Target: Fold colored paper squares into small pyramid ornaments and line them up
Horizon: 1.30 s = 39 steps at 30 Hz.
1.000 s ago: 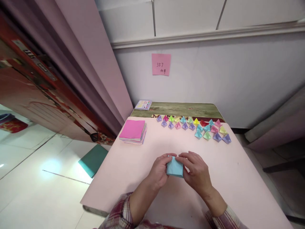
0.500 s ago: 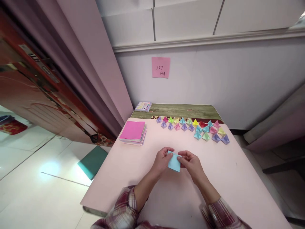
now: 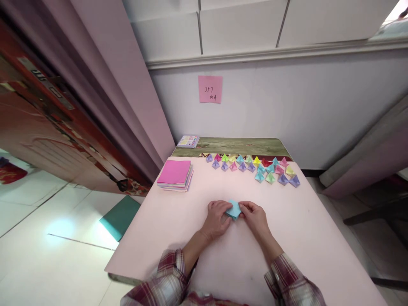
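Note:
A small folded square of light blue paper point(image 3: 234, 210) is between my two hands, just above or on the table's pink surface. My left hand point(image 3: 217, 217) grips its left corner, fingers on top and the thumb toward me. My right hand point(image 3: 254, 215) pinches the right corner between thumb and fingers. Behind my hands, several folded paper pieces point(image 3: 242, 166) in purple, pink, green, yellow and blue stand in rows. To the left lies a stack of square paper point(image 3: 174, 172) with a magenta sheet on top.
The pink-covered table point(image 3: 153, 238) reaches back to a wood-patterned strip point(image 3: 236, 145), where a printed packet point(image 3: 188, 141) lies. A pink note point(image 3: 210, 89) with handwriting sticks to the wall. On the floor at left is a green flat object point(image 3: 120, 217).
The blue paper has been turned so a corner points toward me, and it looks smaller and lower. My left fingers have moved over its top. The view has shifted slightly.

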Each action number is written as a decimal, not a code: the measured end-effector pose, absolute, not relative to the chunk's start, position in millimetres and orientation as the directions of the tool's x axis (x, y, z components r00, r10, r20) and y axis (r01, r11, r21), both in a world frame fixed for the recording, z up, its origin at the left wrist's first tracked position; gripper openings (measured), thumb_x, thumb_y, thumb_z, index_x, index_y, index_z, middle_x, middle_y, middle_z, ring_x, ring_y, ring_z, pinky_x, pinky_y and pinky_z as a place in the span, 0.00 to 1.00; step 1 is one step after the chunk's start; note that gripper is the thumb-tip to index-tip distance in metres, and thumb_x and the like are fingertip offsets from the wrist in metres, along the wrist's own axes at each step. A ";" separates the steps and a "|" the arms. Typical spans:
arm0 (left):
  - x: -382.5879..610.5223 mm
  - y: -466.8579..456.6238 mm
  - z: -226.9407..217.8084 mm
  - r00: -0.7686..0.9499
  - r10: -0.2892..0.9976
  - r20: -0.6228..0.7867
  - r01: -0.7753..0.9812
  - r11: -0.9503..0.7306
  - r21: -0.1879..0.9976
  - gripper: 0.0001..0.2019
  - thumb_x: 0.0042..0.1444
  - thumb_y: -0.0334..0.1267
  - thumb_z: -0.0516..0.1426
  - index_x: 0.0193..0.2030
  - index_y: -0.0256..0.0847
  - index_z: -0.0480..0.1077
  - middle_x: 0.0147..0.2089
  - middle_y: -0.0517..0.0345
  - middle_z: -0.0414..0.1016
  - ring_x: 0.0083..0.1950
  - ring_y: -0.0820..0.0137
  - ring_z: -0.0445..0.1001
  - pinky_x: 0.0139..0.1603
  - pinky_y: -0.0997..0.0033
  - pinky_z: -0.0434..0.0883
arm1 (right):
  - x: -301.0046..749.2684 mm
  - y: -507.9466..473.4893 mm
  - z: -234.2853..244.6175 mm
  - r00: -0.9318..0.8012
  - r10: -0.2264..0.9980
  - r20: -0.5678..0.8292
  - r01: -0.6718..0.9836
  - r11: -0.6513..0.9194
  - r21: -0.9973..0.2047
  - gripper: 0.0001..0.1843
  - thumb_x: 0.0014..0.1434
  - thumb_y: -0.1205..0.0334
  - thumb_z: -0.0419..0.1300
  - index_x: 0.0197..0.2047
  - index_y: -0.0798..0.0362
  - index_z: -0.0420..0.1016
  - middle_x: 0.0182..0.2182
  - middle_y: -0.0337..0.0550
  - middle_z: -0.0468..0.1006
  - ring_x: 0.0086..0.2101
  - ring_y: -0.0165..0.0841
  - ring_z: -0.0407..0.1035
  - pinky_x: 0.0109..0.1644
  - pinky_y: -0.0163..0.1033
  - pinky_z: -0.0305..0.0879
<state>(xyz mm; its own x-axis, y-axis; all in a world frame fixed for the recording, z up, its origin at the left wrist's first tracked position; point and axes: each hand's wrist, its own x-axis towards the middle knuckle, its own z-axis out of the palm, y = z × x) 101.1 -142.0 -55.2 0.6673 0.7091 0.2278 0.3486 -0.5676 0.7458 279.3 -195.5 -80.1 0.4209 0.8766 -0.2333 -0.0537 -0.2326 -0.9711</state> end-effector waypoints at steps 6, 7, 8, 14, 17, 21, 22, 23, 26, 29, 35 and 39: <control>102.7 -144.2 -57.4 0.628 0.740 0.243 0.387 -0.568 0.726 0.17 0.51 0.37 0.60 0.49 0.43 0.72 0.50 0.51 0.76 0.55 0.60 0.67 0.61 0.57 0.53 | 294.6 -204.7 -83.2 0.348 0.887 -0.303 -0.158 -0.263 -0.952 0.17 0.46 0.59 0.62 0.40 0.55 0.80 0.28 0.43 0.81 0.29 0.35 0.76 0.38 0.40 0.73; 102.5 -144.9 -57.8 0.629 0.739 0.242 0.387 -0.568 0.726 0.16 0.51 0.38 0.60 0.48 0.43 0.73 0.49 0.51 0.76 0.54 0.60 0.67 0.60 0.57 0.53 | 296.7 -208.7 -82.4 0.328 0.897 -0.296 -0.145 -0.262 -0.954 0.18 0.45 0.60 0.62 0.40 0.55 0.80 0.28 0.42 0.82 0.29 0.35 0.76 0.38 0.40 0.73; 102.3 -145.6 -58.0 0.631 0.738 0.239 0.388 -0.568 0.726 0.15 0.51 0.38 0.60 0.47 0.44 0.73 0.48 0.52 0.76 0.54 0.60 0.68 0.60 0.57 0.53 | 298.5 -212.8 -81.5 0.306 0.909 -0.284 -0.123 -0.258 -0.958 0.18 0.45 0.61 0.63 0.42 0.55 0.80 0.29 0.42 0.82 0.30 0.35 0.76 0.38 0.39 0.73; 103.4 -148.2 -57.9 0.631 0.740 0.234 0.384 -0.560 0.734 0.12 0.50 0.36 0.61 0.43 0.46 0.76 0.47 0.54 0.77 0.54 0.60 0.67 0.61 0.58 0.52 | 298.7 -227.2 -79.3 0.267 0.947 -0.176 0.034 -0.192 -0.981 0.24 0.43 0.59 0.67 0.45 0.56 0.78 0.30 0.44 0.81 0.34 0.38 0.77 0.42 0.42 0.73; 104.4 -147.6 -57.9 0.627 0.746 0.225 0.377 -0.544 0.750 0.08 0.52 0.37 0.60 0.40 0.46 0.77 0.46 0.54 0.77 0.53 0.61 0.68 0.60 0.57 0.53 | 295.3 -228.3 -80.1 0.272 0.953 -0.131 0.094 -0.162 -0.982 0.24 0.43 0.56 0.68 0.46 0.55 0.77 0.32 0.44 0.81 0.35 0.39 0.77 0.42 0.43 0.74; 106.1 -146.5 -57.8 0.600 0.762 0.242 0.351 -0.523 0.777 0.08 0.57 0.39 0.56 0.36 0.46 0.77 0.42 0.54 0.79 0.49 0.62 0.70 0.59 0.57 0.54 | 292.1 -230.7 -78.3 0.322 0.946 -0.046 0.223 -0.123 -0.967 0.19 0.49 0.49 0.66 0.40 0.53 0.79 0.31 0.45 0.80 0.32 0.37 0.75 0.37 0.41 0.72; 106.7 -146.3 -57.6 0.597 0.765 0.243 0.347 -0.519 0.781 0.09 0.58 0.40 0.55 0.35 0.46 0.77 0.42 0.54 0.79 0.48 0.62 0.70 0.59 0.57 0.54 | 291.6 -231.4 -77.3 0.346 0.938 -0.009 0.277 -0.111 -0.954 0.18 0.51 0.47 0.64 0.38 0.53 0.79 0.31 0.46 0.80 0.31 0.37 0.74 0.35 0.40 0.71; 107.2 -146.1 -57.4 0.594 0.767 0.242 0.344 -0.514 0.785 0.09 0.59 0.41 0.55 0.34 0.46 0.77 0.41 0.53 0.79 0.48 0.63 0.71 0.59 0.57 0.54 | 291.3 -232.0 -76.3 0.369 0.929 0.035 0.334 -0.098 -0.938 0.18 0.52 0.46 0.63 0.36 0.52 0.80 0.31 0.46 0.80 0.29 0.36 0.73 0.34 0.40 0.70; 108.6 -146.2 -56.3 0.588 0.774 0.235 0.343 -0.502 0.794 0.11 0.59 0.43 0.54 0.32 0.46 0.77 0.40 0.53 0.79 0.47 0.63 0.71 0.59 0.59 0.54 | 290.3 -232.4 -74.0 0.394 0.908 0.145 0.470 -0.063 -0.881 0.19 0.56 0.44 0.60 0.31 0.52 0.79 0.30 0.45 0.78 0.27 0.34 0.70 0.33 0.39 0.66; 108.9 -146.7 -55.0 0.584 0.777 0.235 0.336 -0.495 0.801 0.12 0.60 0.44 0.54 0.32 0.46 0.77 0.40 0.53 0.79 0.47 0.62 0.71 0.59 0.59 0.54 | 289.4 -230.7 -74.5 0.397 0.896 0.197 0.533 -0.051 -0.844 0.20 0.58 0.44 0.58 0.30 0.52 0.79 0.29 0.44 0.77 0.27 0.33 0.68 0.33 0.38 0.64; 109.4 -146.1 -55.7 0.579 0.787 0.213 0.369 -0.486 0.792 0.16 0.47 0.52 0.64 0.40 0.46 0.77 0.42 0.53 0.78 0.48 0.59 0.70 0.58 0.60 0.55 | 290.2 -224.7 -79.0 0.394 0.892 0.224 0.570 -0.045 -0.821 0.23 0.59 0.41 0.55 0.29 0.52 0.78 0.28 0.44 0.76 0.26 0.33 0.67 0.32 0.37 0.63; 117.3 -144.0 -61.7 0.536 0.819 0.205 0.425 -0.471 0.773 0.14 0.47 0.52 0.65 0.37 0.46 0.78 0.39 0.54 0.77 0.46 0.60 0.69 0.56 0.59 0.54 | 290.8 -221.6 -78.1 0.381 0.896 0.227 0.591 -0.047 -0.806 0.24 0.59 0.40 0.55 0.28 0.52 0.77 0.26 0.43 0.75 0.25 0.32 0.66 0.31 0.37 0.62</control>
<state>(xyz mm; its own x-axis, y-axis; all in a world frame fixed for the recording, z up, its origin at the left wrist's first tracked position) 117.3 -144.0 -61.7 0.5358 0.8192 0.2047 0.4247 -0.4710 0.7732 290.8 -221.6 -78.1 0.3815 0.8961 0.2271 0.5906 -0.0473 -0.8056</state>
